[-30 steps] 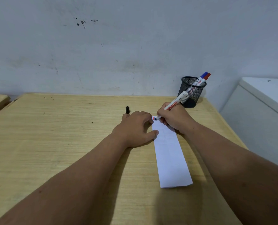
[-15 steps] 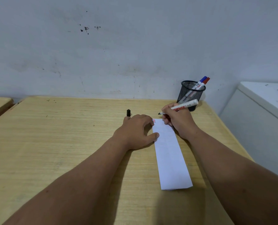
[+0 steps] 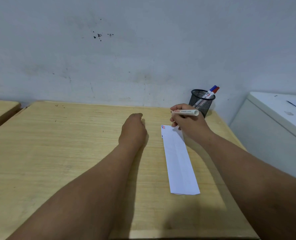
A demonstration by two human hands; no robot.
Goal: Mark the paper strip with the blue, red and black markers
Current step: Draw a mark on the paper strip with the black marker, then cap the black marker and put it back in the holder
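Note:
A white paper strip [image 3: 179, 160] lies lengthwise on the wooden desk [image 3: 66, 153], with short blue and red lines at its far left corner and a small dark mark on its left edge. Just past the strip's far end, my right hand [image 3: 189, 123] is raised and grips a white-barrelled marker [image 3: 187, 112] held level, its tip pointing left. My left hand [image 3: 133, 130] rests on the desk left of the strip, off the paper, fingers curled away from view. The blue marker [image 3: 212, 88] and red marker [image 3: 216, 90] stand capped in the black mesh cup [image 3: 201, 103].
The mesh cup stands at the desk's far right corner against the grey wall. A white cabinet [image 3: 273, 122] sits to the right of the desk. The corner of another wooden desk [image 3: 0, 110] shows at far left.
My right hand lifted the marker off the strip and turned it level. My left hand left the paper and slid left over the spot where a small black cap stood; the cap is now hidden.

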